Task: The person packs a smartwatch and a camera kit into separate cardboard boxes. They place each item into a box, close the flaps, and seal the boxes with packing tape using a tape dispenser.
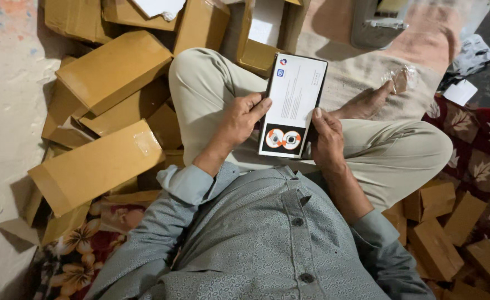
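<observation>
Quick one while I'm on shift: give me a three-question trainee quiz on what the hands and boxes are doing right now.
1. True or false: both hands grip the white printed box.
2. Which hand holds the box's left edge? A) left hand B) right hand
3. Fill in: the heap of closed brown cardboard boxes lies on the person's ___ side.

Key: 1 true. 2 A. 3 left.
</observation>
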